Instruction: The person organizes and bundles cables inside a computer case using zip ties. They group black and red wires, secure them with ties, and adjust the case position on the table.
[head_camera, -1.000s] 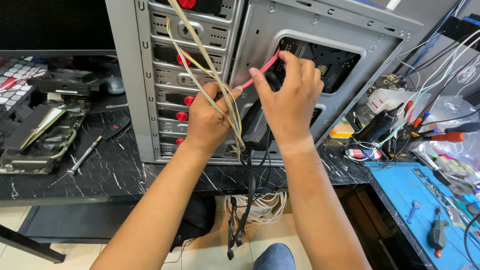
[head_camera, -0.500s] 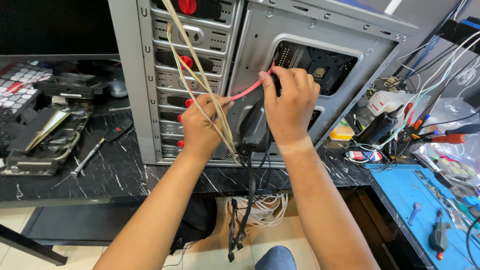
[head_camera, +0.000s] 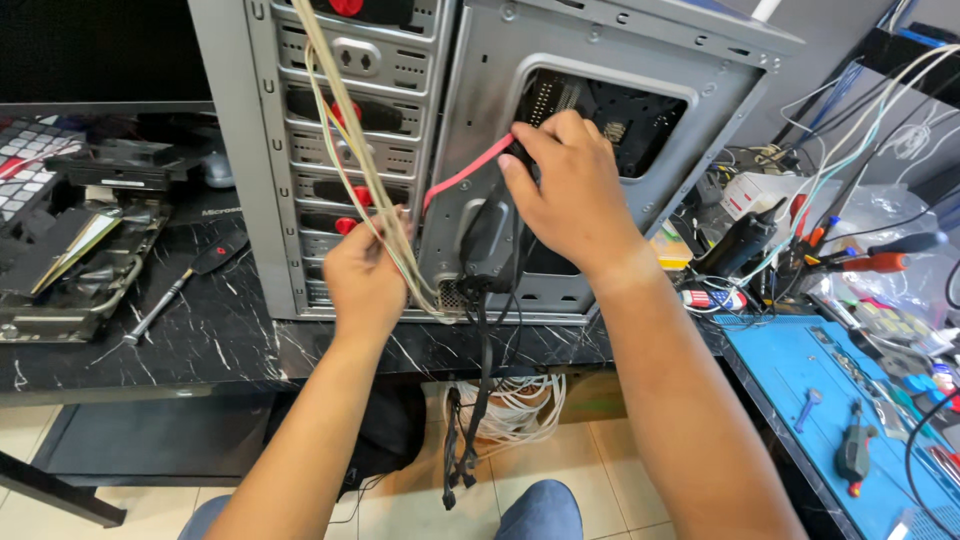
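Observation:
A grey metal computer case (head_camera: 480, 80) stands on a black marble-patterned table (head_camera: 200, 345), its drive bays and open back panel facing me. My left hand (head_camera: 365, 275) is closed around a bundle of thin pale wires (head_camera: 345, 140) that runs up along the drive bays. My right hand (head_camera: 570, 195) pinches the end of a flat red cable (head_camera: 462, 172) at the edge of the panel cutout. Black cables (head_camera: 485, 340) hang from under that hand down toward the floor.
A screwdriver (head_camera: 175, 290) and a dismantled black part (head_camera: 70, 255) lie on the table at left. Tools, pliers and tangled wires (head_camera: 800, 235) crowd the right side. A blue mat (head_camera: 840, 400) holds small tools. White cable coils (head_camera: 515, 405) sit under the table.
My right hand has pulled the red cable's end down and right, toward the cutout edge. My left hand has stayed on the wire bundle. The camera view has shifted slightly.

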